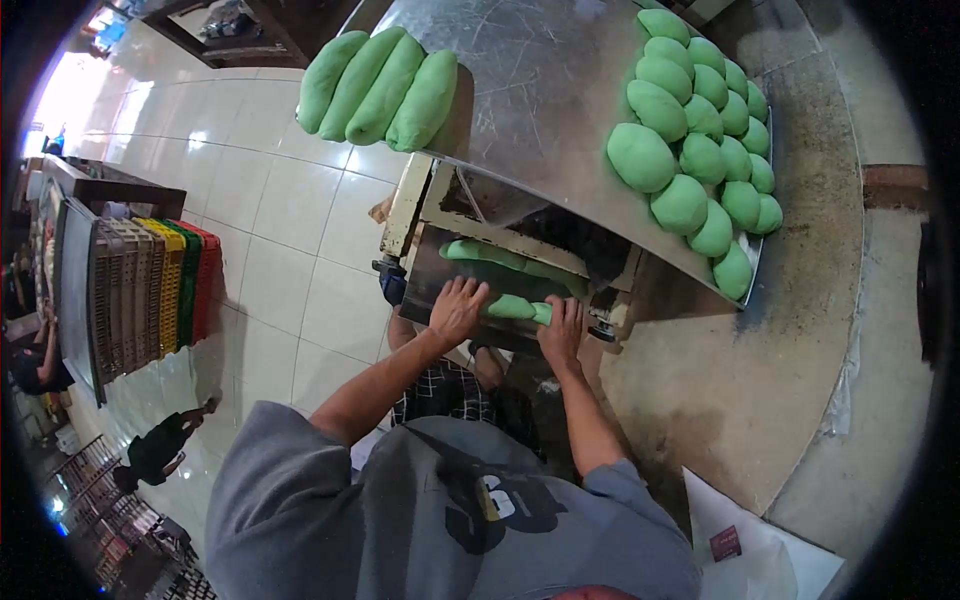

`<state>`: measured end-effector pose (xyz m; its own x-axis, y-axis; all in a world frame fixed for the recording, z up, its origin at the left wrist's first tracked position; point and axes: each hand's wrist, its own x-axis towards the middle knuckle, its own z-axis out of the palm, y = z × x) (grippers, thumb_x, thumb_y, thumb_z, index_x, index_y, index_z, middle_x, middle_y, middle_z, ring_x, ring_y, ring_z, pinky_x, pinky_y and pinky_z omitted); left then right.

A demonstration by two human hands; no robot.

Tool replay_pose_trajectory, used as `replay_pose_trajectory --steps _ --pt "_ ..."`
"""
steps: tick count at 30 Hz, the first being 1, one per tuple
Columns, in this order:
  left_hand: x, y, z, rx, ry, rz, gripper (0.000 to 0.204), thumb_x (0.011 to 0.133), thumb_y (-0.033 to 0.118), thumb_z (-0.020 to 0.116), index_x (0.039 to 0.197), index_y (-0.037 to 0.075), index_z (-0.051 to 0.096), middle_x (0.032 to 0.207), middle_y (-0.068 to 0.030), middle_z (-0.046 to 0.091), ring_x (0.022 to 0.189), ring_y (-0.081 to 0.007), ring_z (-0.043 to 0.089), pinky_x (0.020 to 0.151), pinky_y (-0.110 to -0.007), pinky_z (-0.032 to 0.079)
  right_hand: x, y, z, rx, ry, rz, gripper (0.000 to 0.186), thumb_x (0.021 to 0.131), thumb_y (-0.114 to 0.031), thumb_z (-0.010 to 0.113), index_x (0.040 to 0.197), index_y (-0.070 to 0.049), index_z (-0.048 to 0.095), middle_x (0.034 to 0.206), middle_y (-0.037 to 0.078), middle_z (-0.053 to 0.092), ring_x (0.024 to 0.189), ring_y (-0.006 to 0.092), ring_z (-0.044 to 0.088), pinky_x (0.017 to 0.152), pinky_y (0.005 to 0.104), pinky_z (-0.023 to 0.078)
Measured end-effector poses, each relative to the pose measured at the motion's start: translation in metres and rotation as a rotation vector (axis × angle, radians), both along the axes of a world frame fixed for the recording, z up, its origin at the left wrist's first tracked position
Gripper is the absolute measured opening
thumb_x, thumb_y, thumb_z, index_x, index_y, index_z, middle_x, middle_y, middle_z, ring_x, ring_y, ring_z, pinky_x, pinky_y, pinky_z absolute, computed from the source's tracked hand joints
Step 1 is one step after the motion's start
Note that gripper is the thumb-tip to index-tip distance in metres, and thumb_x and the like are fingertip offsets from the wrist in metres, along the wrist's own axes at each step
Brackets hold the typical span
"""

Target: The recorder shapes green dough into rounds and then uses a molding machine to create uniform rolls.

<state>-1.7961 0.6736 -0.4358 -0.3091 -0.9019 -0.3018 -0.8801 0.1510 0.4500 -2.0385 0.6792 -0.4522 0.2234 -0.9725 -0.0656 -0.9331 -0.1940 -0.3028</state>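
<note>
A twisted strip of green dough (512,307) lies across the front of the dough roller machine (432,270), between my two hands. My left hand (459,310) is closed over its left end, fingers pointing forward. At the right end, my right hand (560,328) grips the dough with its fingers wrapped round it. Just beyond, a longer flattened strip of green dough (485,252) runs along the machine's roller opening. The undersides of my fingers are hidden.
Above the machine slopes a scratched metal top (530,85). Several green dough rolls (375,88) sit at its left edge, and many rounded dough pieces (660,110) crowd its right side. Stacked coloured crates (160,290) stand at left, with another person (160,445) farther off.
</note>
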Motion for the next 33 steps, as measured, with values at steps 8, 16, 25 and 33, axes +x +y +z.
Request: replay_pose_trajectory --steps 8,16,25,33 --pt "-0.005 -0.051 -0.064 -0.285 -0.076 -0.045 0.048 0.08 0.015 0.056 0.128 0.01 0.052 0.14 -0.0156 0.04 0.131 -0.0332 0.035 0.107 -0.047 0.029 0.014 -0.05 -0.055 0.386 0.386 -0.169 0.026 0.093 -0.024 0.054 0.11 -0.006 0.064 0.108 0.018 0.056 0.11 0.0384 0.046 0.09 0.056 0.037" --pt "0.032 -0.014 0.017 -0.018 0.391 0.094 0.044 0.072 0.008 0.061 0.116 0.007 0.055 0.111 -0.0171 0.056 0.1 -0.0409 0.055 0.077 -0.049 0.05 -0.008 -0.016 0.035 0.104 -0.32 -0.11 0.038 0.084 0.002 0.055 0.121 -0.007 0.056 0.119 0.017 0.054 0.111 0.0371 0.053 0.094 0.0528 0.046" --pt "0.114 0.065 0.192 0.39 1.198 0.598 0.041 0.08 -0.003 0.056 0.12 0.003 0.056 0.108 -0.0053 0.063 0.097 -0.016 0.06 0.086 -0.032 0.047 -0.045 0.036 0.175 0.6 -1.492 -0.668 0.054 0.077 0.002 0.06 0.129 -0.001 0.047 0.122 0.016 0.057 0.106 0.029 0.06 0.095 0.0428 0.047" --pt "0.053 0.026 0.238 0.63 1.536 0.688 0.035 0.091 0.018 0.063 0.12 0.001 0.054 0.108 -0.0066 0.062 0.097 -0.0151 0.06 0.082 -0.03 0.05 0.055 -0.015 0.191 0.639 -1.632 -0.278 0.061 0.086 -0.033 0.065 0.133 -0.001 0.043 0.128 0.015 0.053 0.114 0.0287 0.054 0.099 0.0424 0.045"
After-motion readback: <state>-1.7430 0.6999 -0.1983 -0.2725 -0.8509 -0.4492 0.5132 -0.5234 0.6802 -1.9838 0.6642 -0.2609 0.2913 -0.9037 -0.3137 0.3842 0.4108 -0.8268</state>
